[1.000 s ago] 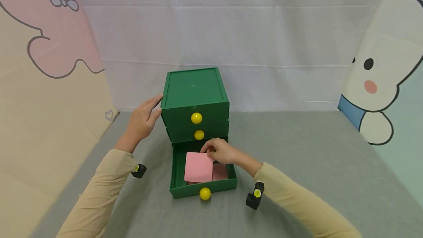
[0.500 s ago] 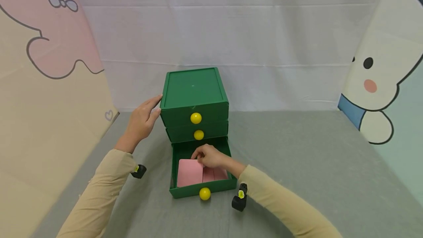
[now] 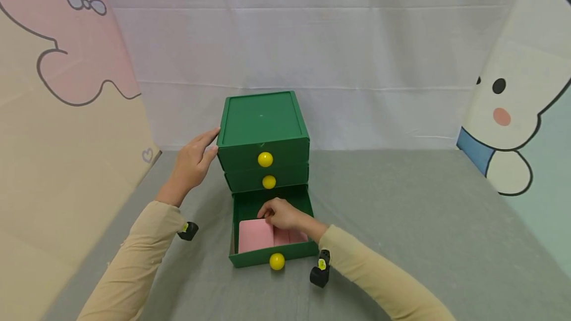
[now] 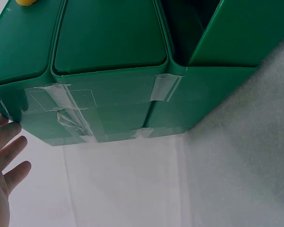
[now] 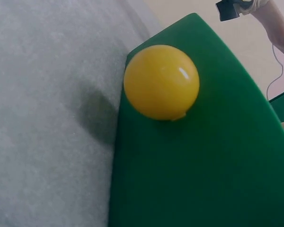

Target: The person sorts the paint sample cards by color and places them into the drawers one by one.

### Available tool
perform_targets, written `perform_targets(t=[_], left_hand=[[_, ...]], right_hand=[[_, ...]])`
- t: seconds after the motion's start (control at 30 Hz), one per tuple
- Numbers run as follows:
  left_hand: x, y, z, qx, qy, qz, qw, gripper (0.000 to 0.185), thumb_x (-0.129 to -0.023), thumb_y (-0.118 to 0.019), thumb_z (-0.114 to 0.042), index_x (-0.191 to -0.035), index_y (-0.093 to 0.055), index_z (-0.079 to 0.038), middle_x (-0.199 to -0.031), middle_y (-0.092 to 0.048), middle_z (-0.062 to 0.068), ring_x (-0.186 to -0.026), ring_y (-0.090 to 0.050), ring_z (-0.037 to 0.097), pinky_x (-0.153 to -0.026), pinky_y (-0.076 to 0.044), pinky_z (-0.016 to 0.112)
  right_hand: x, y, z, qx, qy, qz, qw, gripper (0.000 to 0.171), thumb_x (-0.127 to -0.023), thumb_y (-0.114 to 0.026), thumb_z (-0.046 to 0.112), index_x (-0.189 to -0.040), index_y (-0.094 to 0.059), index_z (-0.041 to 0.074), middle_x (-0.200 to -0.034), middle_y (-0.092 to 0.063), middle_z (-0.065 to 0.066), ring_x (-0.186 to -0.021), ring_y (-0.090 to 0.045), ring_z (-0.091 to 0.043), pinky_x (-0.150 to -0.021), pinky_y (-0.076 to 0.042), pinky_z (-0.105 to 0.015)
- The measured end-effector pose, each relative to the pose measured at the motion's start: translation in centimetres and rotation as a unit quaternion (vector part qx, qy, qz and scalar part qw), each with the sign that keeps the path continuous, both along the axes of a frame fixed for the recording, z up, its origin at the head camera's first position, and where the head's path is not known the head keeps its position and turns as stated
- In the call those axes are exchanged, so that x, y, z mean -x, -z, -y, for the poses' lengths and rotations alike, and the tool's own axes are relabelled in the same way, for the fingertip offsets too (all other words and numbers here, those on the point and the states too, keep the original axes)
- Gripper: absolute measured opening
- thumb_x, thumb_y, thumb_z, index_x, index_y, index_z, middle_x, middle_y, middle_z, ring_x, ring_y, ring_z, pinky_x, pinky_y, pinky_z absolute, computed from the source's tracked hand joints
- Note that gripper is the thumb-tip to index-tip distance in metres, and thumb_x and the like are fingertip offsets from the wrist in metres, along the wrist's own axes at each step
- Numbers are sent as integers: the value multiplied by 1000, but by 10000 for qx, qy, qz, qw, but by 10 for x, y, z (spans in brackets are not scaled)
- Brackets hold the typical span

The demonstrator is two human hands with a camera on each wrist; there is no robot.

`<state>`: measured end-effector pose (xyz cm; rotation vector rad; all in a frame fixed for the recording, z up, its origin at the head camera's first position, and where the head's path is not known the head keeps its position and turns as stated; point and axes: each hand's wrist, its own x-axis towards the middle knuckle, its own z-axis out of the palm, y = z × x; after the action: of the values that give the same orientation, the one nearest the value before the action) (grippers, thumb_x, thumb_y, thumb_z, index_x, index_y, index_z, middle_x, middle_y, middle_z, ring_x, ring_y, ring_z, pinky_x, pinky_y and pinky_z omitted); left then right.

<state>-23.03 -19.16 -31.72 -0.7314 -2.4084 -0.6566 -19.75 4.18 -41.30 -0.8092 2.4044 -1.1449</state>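
A green three-drawer chest (image 3: 262, 119) has its bottom drawer (image 3: 252, 260) pulled out, with a yellow ball knob (image 5: 161, 82) on the front. My right hand (image 3: 284, 213) reaches inside, thumb and fingers pinching a pink square card (image 3: 256, 236) with rounded corners by its upper right corner. That card stands at the drawer's left front. More pink cards (image 3: 281, 237) lie to its right, partly under my hand. My left hand (image 3: 192, 162) rests its fingertips on the chest's upper left side, fingers extended; the left wrist view shows the fingers (image 4: 12, 151) spread beside the chest.
The upper two drawers are closed, each with a yellow knob (image 3: 265, 159). Clear tape (image 4: 73, 113) runs along the chest's side. Grey cloth (image 3: 401, 212) covers the table, a white curtain (image 3: 357, 53) hangs behind, and cartoon-printed panels (image 3: 71, 172) flank both sides.
My right hand has moved left and down with the pink card, bringing it lower into the left front of the drawer. More of the cards beside it shows. The left hand stays put.
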Motion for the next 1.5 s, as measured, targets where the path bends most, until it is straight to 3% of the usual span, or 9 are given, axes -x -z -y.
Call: perform_targets(t=[0.2, 0.37, 0.47, 0.6, 0.8, 1.07, 1.2, 1.33, 1.5], left_hand=[[0, 2, 1, -35, 47, 8, 10000, 46, -98, -38, -25, -134, -42, 3, -133, -45, 20, -121, -43, 35, -96, -35, 52], [0, 3, 1, -39, 42, -6, 10000, 46, -98, -37, -26, -134, -42, 3, -133, -45, 20, -121, -43, 35, -96, -35, 52], [0, 3, 1, -32, 33, -21, 10000, 47, -98, -37, -27, -134, -42, 3, -133, -45, 20, -121, -43, 35, -96, -35, 52], [0, 3, 1, -36, 33, -13, 10000, 47, -98, -37, -27, -134, -42, 2, -133, -45, 20, -121, -43, 35, -96, -35, 52], [0, 2, 1, -100, 40, -24, 9999, 45, -98, -38, -25, -134, -42, 3, -132, -46, 20, -121, -43, 35, -96, -36, 53], [1, 2, 0, -114, 47, -11, 9999, 45, -98, -38, -24, -134, -42, 2, -133, -45, 19, -121, -43, 34, -96, -35, 52], [0, 2, 0, -140, 50, 13, 9999, 45, -98, -38, -24, -135, -41, 1, -134, -45, 19, -121, -43, 34, -96, -36, 52], [1, 2, 0, -127, 45, -3, 9999, 45, -98, -38, -24, -135, -42, 2, -133, -45, 19, -121, -43, 34, -96, -36, 52], [1, 2, -1, -160, 29, -5, 9999, 46, -98, -38, -25, -135, -42, 2, -133, -45, 19, -121, -43, 34, -96, -36, 53]], right_hand=[[-1, -6, -8, 183, 27, 83, 9998, 25, -85, -47, -11, -105, -60, -6, -100, -59, -17, -79, -51, -16, -69, -48, -24], [-8, -22, -24, 490, 67, -79, 9987, 20, -90, -49, -2, -107, -59, -4, -95, -58, -11, -79, -52, -15, -69, -47, -23], [-21, -34, -36, 872, 228, -200, 9957, 17, -91, -52, 7, -104, -60, 1, -90, -58, -5, -78, -52, -14, -67, -47, -21], [-54, -39, -48, 1652, 552, -165, 9846, 15, -89, -58, 14, -98, -62, 4, -87, -60, -3, -74, -53, -13, -62, -47, -21], [-104, -21, -54, 2130, 685, 224, 9744, 16, -84, -65, 16, -90, -62, 1, -81, -59, -3, -69, -53, -9, -60, -48, -21], [-124, 3, -58, 1693, 938, 976, 9762, 21, -82, -66, 20, -89, -60, 1, -77, -58, 0, -63, -53, -7, -54, -47, -20], [-128, 13, -56, 1741, 1259, 1559, 9641, 24, -83, -66, 17, -94, -59, -2, -77, -57, -1, -58, -52, -9, -47, -47, -21], [-131, 21, -51, 2106, 1814, 1957, 9404, 28, -83, -66, 15, -98, -56, -6, -80, -57, -4, -62, -54, -12, -51, -50, -25], [-135, 31, -42, 2621, 2340, 2100, 9124, 30, -84, -64, 15, -102, -54, -8, -88, -57, -6, -71, -56, -13, -55, -52, -28]])
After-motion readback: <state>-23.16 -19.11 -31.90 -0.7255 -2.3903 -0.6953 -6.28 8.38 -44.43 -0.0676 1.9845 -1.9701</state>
